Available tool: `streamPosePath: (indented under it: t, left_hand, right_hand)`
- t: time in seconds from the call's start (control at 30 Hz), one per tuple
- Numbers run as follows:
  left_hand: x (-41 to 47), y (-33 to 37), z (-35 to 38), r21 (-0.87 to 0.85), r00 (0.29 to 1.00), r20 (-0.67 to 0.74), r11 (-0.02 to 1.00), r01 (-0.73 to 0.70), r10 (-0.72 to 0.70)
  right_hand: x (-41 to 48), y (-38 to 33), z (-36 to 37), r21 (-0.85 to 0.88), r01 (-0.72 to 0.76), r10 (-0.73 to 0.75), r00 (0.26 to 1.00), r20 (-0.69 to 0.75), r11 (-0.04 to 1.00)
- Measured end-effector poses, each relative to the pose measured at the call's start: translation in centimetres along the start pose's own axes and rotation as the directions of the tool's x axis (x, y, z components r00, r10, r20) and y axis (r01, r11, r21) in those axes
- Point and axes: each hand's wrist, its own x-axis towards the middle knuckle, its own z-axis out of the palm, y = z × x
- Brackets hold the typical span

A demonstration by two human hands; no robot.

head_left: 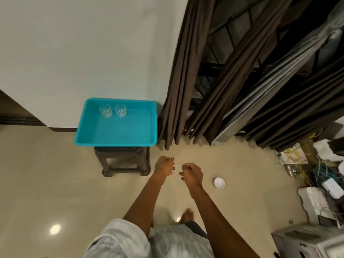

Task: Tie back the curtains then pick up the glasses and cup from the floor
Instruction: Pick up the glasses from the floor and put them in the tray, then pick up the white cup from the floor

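Note:
Two clear glasses [105,110] [120,110] stand upright side by side at the back of a turquoise tray [115,141]. A white cup [219,183] sits on the beige floor to the right of my hands. Brown curtains [178,90] hang gathered in bunches beside the wall. My left hand [164,166] and my right hand [190,174] hover over the floor in front of me, close together, fingers curled and holding nothing. The cup is a short way right of my right hand.
The tray rests on a dark brown plastic stool [123,161] against the white wall. Tangled cables [320,174], boxes and papers crowd the floor at the right. A grey box [307,241] stands at the bottom right. My foot [188,215] is below my hands.

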Motion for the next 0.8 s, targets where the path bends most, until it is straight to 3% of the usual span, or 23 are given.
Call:
streamPosePath:
  t: [0.1,0.4,0.63,0.8]
  left_hand:
    - [-1.0,0.2,3.1,-0.003,0.997,0.079,1.0,0.011,-0.011]
    - [-4.2,-1.9,15.5,0.105,0.993,0.015,0.988,-0.115,0.114]
    - [-6.0,-7.3,24.5,0.035,0.997,-0.066,0.999,-0.034,0.036]
    - [-6.8,-6.9,27.4,0.069,0.993,-0.113,0.997,-0.038,0.046]
  right_hand:
    - [0.3,1.0,-3.4,0.045,-0.017,0.019,0.999,-0.036,0.999]
    - [3.9,5.7,-15.7,0.158,-0.05,0.059,0.997,-0.054,0.986]
    - [7.3,9.6,-25.2,0.255,-0.093,0.116,0.99,-0.076,0.962]
    - [8.6,12.2,-27.7,0.297,-0.169,0.195,0.979,-0.06,0.94]
